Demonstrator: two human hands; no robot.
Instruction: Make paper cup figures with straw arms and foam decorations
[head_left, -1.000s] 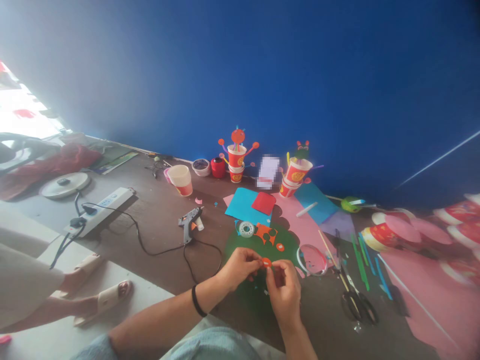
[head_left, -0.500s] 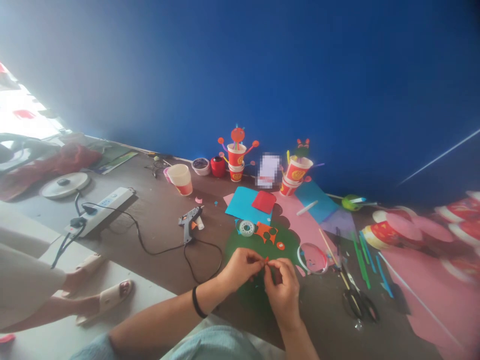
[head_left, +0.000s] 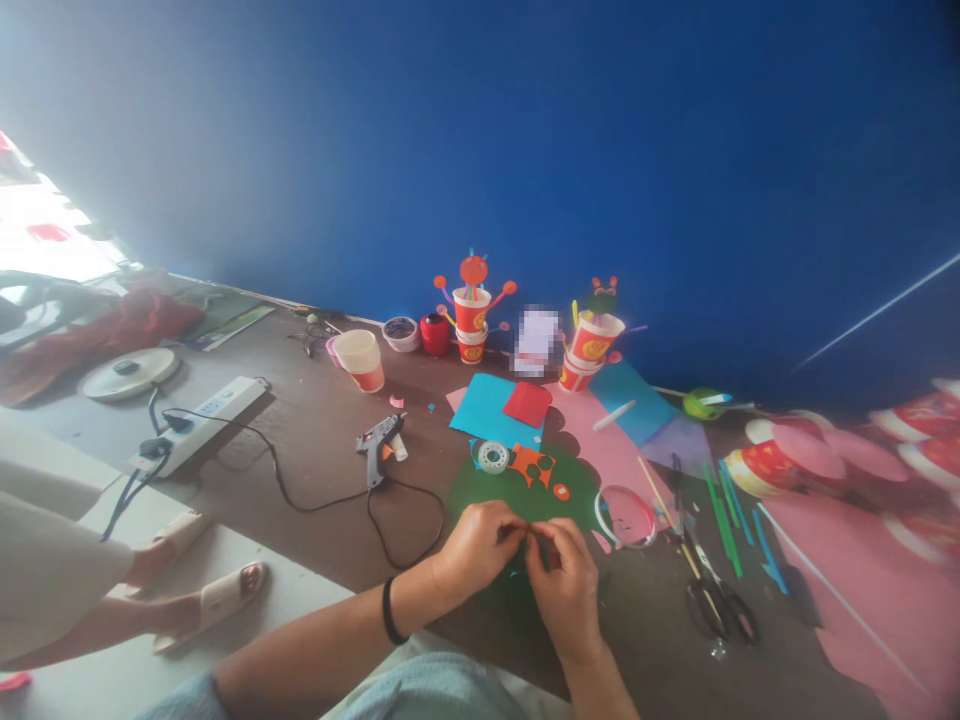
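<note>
My left hand [head_left: 480, 545] and my right hand [head_left: 562, 572] meet fingertip to fingertip above a dark green sheet [head_left: 480, 490]. Both are closed in a pinch, and what lies between the fingers is too small and hidden to name. Just beyond them on the sheet are an orange cut-out scrap [head_left: 534, 466] with round holes, a small orange disc [head_left: 562, 492] with a white square on it, and a white tape roll [head_left: 493, 457]. A clear-and-white ring [head_left: 625, 517] lies to the right of my right hand.
A glue gun [head_left: 379, 447] lies left, its cord running to a power strip [head_left: 202, 420]. Scissors [head_left: 718, 605] and coloured sticks [head_left: 726, 525] are at right. Decorated paper cups [head_left: 472, 312] stand near the blue wall. Another person's feet [head_left: 217, 600] show at far left.
An orange bit that showed between my fingertips is now hidden. My left hand has shifted very slightly down and left; the things on the table stay put.
</note>
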